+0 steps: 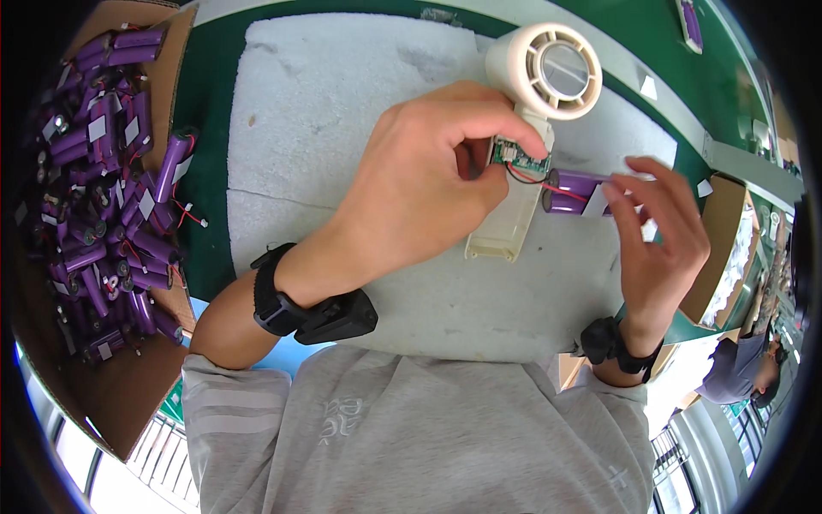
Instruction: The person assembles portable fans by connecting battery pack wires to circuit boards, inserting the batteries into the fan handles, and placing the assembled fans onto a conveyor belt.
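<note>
A cream handheld fan [511, 224] lies on a white foam sheet, its round head at the far end and its handle open toward me. My left hand [428, 163] grips the fan near its neck, thumb and index finger at the green circuit board [521, 158]. Red and black wires run from the board to a purple battery [572, 192] with a white patch, lying right of the handle. My right hand [659, 214] has its fingertips at the battery's right end; its fingers are bent, and the thumb's contact is partly hidden.
A cardboard box [175, 111] on the left is heaped with purple batteries [103, 137]; one battery [174, 167] leans past its edge with a wire hanging out. The foam sheet [300, 103] covers the green table. Another carton [723, 248] stands at right, with a person [736, 368] beyond.
</note>
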`<state>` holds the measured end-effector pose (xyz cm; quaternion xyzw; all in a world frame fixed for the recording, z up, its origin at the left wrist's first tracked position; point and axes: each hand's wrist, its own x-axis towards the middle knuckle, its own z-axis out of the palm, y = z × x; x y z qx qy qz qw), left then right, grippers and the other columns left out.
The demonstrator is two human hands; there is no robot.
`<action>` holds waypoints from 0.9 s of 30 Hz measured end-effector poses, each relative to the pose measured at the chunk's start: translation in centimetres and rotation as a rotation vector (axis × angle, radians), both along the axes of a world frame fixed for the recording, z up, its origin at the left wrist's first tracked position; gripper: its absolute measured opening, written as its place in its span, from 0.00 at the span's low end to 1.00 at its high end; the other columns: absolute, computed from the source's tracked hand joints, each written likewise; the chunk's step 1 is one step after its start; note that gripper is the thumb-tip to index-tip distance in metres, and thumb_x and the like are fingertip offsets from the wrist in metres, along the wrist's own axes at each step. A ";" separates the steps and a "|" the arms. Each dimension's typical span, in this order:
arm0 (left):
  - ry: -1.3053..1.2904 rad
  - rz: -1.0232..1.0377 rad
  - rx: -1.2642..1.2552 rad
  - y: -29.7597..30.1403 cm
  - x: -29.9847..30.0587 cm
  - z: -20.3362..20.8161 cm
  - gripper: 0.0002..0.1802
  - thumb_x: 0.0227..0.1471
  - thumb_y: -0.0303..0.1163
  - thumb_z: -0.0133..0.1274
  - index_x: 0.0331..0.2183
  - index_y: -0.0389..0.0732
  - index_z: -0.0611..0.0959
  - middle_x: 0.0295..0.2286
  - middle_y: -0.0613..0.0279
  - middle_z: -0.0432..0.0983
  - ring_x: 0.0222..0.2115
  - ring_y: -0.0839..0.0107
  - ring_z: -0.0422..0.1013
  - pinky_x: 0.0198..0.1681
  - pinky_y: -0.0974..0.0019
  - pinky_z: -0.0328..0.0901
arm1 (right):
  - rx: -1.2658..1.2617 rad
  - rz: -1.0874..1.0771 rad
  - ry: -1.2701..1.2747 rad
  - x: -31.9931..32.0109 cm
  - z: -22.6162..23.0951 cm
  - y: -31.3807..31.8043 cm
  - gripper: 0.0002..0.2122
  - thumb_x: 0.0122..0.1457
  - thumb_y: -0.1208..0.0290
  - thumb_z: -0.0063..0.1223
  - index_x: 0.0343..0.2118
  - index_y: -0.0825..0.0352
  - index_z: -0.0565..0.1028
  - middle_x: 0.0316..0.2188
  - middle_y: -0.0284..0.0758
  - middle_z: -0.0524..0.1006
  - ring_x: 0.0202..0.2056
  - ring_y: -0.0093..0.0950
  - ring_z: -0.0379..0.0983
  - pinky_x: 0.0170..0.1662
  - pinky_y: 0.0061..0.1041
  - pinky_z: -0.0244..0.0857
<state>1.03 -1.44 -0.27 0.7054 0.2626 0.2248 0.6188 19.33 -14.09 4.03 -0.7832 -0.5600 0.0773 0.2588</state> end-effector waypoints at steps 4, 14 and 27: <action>-0.001 0.005 0.046 -0.1 -0.2 0.4 0.18 0.40 0.12 0.50 0.34 0.40 0.83 0.39 0.65 0.74 0.29 0.83 0.68 0.26 0.79 0.60 | 0.070 0.259 -0.043 0.5 0.0 -0.6 0.08 0.42 0.84 0.64 0.28 0.73 0.78 0.34 0.41 0.79 0.28 0.31 0.76 0.29 0.25 0.69; -0.010 -0.021 0.080 -0.2 -0.1 0.3 0.18 0.41 0.12 0.50 0.33 0.42 0.83 0.38 0.63 0.75 0.28 0.80 0.69 0.26 0.77 0.62 | 0.021 0.294 -0.180 -0.5 0.4 -0.9 0.06 0.41 0.86 0.61 0.25 0.75 0.77 0.37 0.42 0.80 0.33 0.35 0.77 0.35 0.27 0.72; -0.015 -0.056 0.112 0.3 -0.3 0.4 0.17 0.41 0.15 0.52 0.35 0.42 0.83 0.38 0.62 0.75 0.28 0.78 0.71 0.28 0.75 0.65 | 0.022 0.312 -0.041 0.6 0.4 -0.8 0.06 0.41 0.84 0.61 0.25 0.73 0.78 0.37 0.41 0.81 0.33 0.34 0.78 0.35 0.28 0.72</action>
